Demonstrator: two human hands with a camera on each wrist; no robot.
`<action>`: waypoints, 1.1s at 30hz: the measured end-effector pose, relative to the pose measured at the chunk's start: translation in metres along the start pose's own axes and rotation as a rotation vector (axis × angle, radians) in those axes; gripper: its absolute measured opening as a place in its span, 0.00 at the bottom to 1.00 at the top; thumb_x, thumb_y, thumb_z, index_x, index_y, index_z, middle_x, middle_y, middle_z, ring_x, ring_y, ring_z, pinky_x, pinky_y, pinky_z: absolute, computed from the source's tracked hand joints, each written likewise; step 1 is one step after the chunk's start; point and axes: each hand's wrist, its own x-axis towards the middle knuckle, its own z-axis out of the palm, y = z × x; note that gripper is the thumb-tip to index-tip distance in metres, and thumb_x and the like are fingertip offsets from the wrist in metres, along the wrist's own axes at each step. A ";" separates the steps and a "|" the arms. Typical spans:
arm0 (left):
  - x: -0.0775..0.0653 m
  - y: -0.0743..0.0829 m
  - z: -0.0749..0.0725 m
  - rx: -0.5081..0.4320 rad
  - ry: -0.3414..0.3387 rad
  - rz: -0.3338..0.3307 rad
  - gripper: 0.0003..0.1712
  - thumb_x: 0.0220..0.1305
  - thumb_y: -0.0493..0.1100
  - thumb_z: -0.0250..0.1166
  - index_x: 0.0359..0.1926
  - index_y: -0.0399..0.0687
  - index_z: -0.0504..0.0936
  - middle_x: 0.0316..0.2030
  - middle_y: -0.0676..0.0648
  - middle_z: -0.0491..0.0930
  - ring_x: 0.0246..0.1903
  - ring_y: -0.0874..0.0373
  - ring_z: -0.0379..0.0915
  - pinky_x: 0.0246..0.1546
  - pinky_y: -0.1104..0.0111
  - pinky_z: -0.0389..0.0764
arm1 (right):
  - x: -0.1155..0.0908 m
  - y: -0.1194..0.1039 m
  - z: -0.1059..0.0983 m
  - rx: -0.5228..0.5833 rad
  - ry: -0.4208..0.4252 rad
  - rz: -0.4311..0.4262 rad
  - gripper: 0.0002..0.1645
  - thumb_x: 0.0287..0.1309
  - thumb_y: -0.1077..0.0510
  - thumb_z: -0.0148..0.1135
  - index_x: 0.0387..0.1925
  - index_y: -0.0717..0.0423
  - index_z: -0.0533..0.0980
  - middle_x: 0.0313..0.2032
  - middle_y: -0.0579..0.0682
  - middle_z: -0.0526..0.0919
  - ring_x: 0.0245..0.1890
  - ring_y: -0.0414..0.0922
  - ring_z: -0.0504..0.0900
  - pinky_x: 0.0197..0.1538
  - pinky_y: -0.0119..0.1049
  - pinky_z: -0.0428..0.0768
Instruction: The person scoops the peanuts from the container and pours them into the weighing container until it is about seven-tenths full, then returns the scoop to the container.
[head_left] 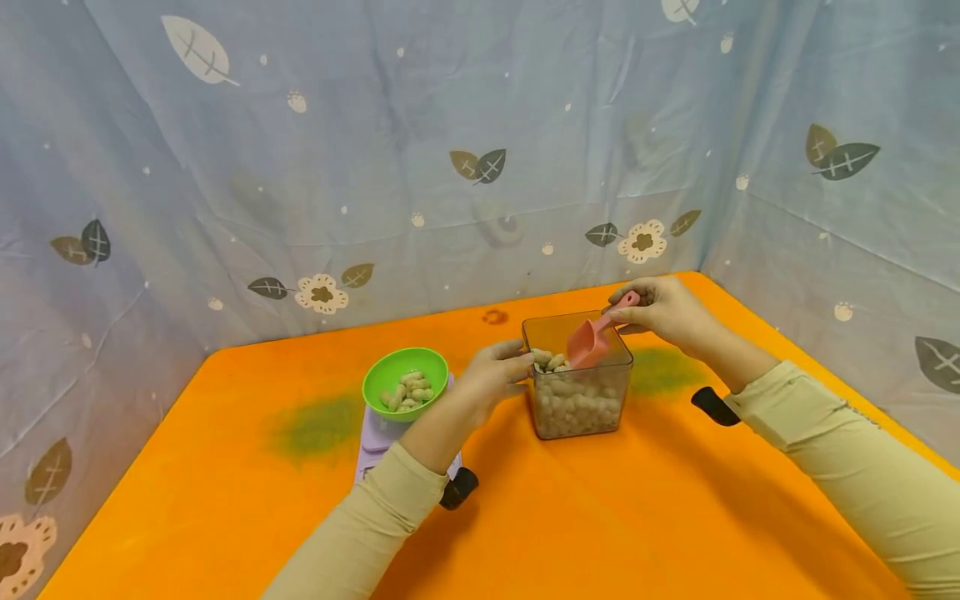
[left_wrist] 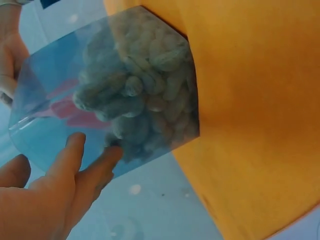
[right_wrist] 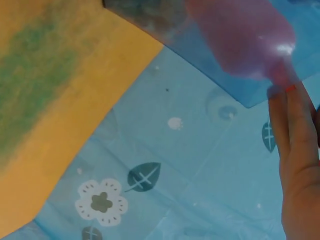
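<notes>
Nearest the camera, two cream sleeves, drawn back from bare wrists. Touching the left side of a clear box with the left hand, fingers loosely stretched out, not curled round it. Pinching the handle of a pink scoop between thumb and fingers of the right hand, near the far right corner. Scoop at a slant, handle up, broad end down inside the box, against the peanuts. Hard to tell whether loaded or not. Box upright on an orange cloth with blurry green patches, peanuts visible through the walls. Further left, a green bowl with a small heap of peanuts, on a purple scale partly hidden by the left forearm. Behind everything, a pale blue curtain printed with leaves and flowers.
</notes>
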 end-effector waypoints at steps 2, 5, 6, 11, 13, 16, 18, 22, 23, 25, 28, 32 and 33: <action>0.001 -0.001 0.002 -0.001 -0.006 -0.003 0.32 0.75 0.37 0.51 0.73 0.32 0.52 0.70 0.32 0.56 0.64 0.39 0.61 0.64 0.53 0.69 | 0.000 -0.002 0.001 -0.015 -0.020 0.014 0.20 0.65 0.68 0.59 0.52 0.81 0.71 0.41 0.63 0.82 0.33 0.39 0.83 0.42 0.35 0.86; 0.000 -0.002 0.001 -0.019 -0.009 -0.013 0.32 0.75 0.37 0.51 0.73 0.32 0.52 0.70 0.32 0.56 0.66 0.38 0.59 0.64 0.53 0.69 | 0.002 -0.008 0.006 -0.020 -0.071 0.022 0.19 0.64 0.68 0.59 0.51 0.81 0.71 0.41 0.63 0.82 0.34 0.42 0.84 0.42 0.38 0.86; 0.000 -0.002 0.001 -0.026 -0.008 -0.013 0.32 0.75 0.37 0.51 0.73 0.32 0.52 0.70 0.32 0.56 0.66 0.38 0.58 0.64 0.53 0.69 | 0.003 -0.010 0.008 -0.019 -0.084 0.016 0.18 0.64 0.68 0.59 0.51 0.81 0.72 0.41 0.63 0.82 0.34 0.43 0.84 0.42 0.38 0.86; -0.001 -0.005 0.003 -0.052 -0.037 0.008 0.31 0.76 0.36 0.49 0.73 0.29 0.50 0.70 0.31 0.56 0.67 0.37 0.57 0.64 0.53 0.69 | 0.004 -0.016 0.013 -0.028 -0.090 -0.009 0.14 0.64 0.71 0.57 0.47 0.81 0.73 0.36 0.63 0.82 0.32 0.45 0.85 0.38 0.38 0.87; -0.001 -0.005 0.004 -0.059 -0.050 0.016 0.31 0.76 0.36 0.49 0.73 0.29 0.50 0.70 0.30 0.55 0.67 0.37 0.56 0.64 0.52 0.68 | 0.004 -0.017 0.016 -0.035 -0.092 -0.018 0.14 0.64 0.71 0.57 0.47 0.82 0.73 0.36 0.64 0.82 0.32 0.46 0.85 0.37 0.38 0.87; -0.001 -0.005 0.006 -0.065 -0.045 0.017 0.31 0.76 0.36 0.47 0.73 0.28 0.49 0.70 0.30 0.54 0.68 0.36 0.55 0.65 0.52 0.66 | 0.004 -0.018 0.022 -0.036 -0.095 -0.026 0.15 0.64 0.71 0.58 0.48 0.82 0.72 0.37 0.65 0.83 0.33 0.48 0.86 0.38 0.41 0.87; -0.002 -0.006 0.007 -0.063 -0.034 0.014 0.31 0.76 0.36 0.47 0.73 0.29 0.49 0.70 0.30 0.54 0.68 0.37 0.55 0.65 0.52 0.67 | 0.003 -0.018 0.024 0.005 -0.097 -0.007 0.17 0.65 0.70 0.57 0.50 0.82 0.71 0.41 0.68 0.82 0.33 0.46 0.86 0.40 0.42 0.86; -0.002 -0.007 0.007 -0.055 -0.029 0.011 0.31 0.76 0.37 0.47 0.73 0.29 0.49 0.70 0.30 0.54 0.68 0.37 0.55 0.65 0.52 0.67 | 0.000 -0.012 0.021 0.068 -0.069 0.051 0.18 0.67 0.69 0.55 0.53 0.81 0.69 0.45 0.68 0.80 0.34 0.42 0.85 0.42 0.41 0.86; -0.002 -0.007 0.007 -0.055 -0.031 0.010 0.31 0.77 0.37 0.47 0.73 0.29 0.49 0.70 0.30 0.54 0.68 0.36 0.54 0.65 0.52 0.67 | 0.000 -0.010 0.021 0.071 -0.069 0.054 0.18 0.67 0.69 0.54 0.53 0.81 0.68 0.46 0.69 0.79 0.35 0.43 0.85 0.43 0.40 0.86; -0.002 -0.006 0.007 -0.054 -0.030 0.013 0.31 0.77 0.37 0.47 0.73 0.28 0.49 0.70 0.30 0.54 0.68 0.36 0.55 0.65 0.52 0.67 | 0.000 -0.008 0.020 0.057 -0.072 0.055 0.18 0.67 0.69 0.55 0.52 0.81 0.69 0.46 0.68 0.79 0.35 0.44 0.85 0.42 0.40 0.86; -0.002 -0.006 0.007 -0.050 -0.023 0.019 0.31 0.76 0.37 0.48 0.73 0.28 0.49 0.70 0.30 0.54 0.68 0.36 0.55 0.64 0.52 0.68 | 0.000 -0.007 0.021 0.080 -0.078 0.055 0.19 0.67 0.69 0.55 0.53 0.82 0.68 0.45 0.67 0.80 0.34 0.44 0.85 0.41 0.40 0.86; -0.002 -0.007 0.007 -0.052 -0.025 0.027 0.30 0.76 0.36 0.48 0.72 0.28 0.50 0.69 0.30 0.56 0.67 0.36 0.56 0.64 0.52 0.68 | 0.001 -0.005 0.025 0.193 -0.042 0.090 0.21 0.67 0.70 0.54 0.56 0.83 0.66 0.42 0.61 0.82 0.32 0.40 0.84 0.40 0.36 0.86; -0.002 -0.007 0.008 -0.057 -0.027 0.031 0.30 0.76 0.36 0.47 0.72 0.28 0.50 0.69 0.30 0.57 0.67 0.36 0.56 0.64 0.51 0.68 | 0.001 -0.005 0.027 0.213 -0.032 0.098 0.21 0.67 0.70 0.54 0.56 0.83 0.66 0.41 0.59 0.82 0.31 0.39 0.84 0.40 0.35 0.86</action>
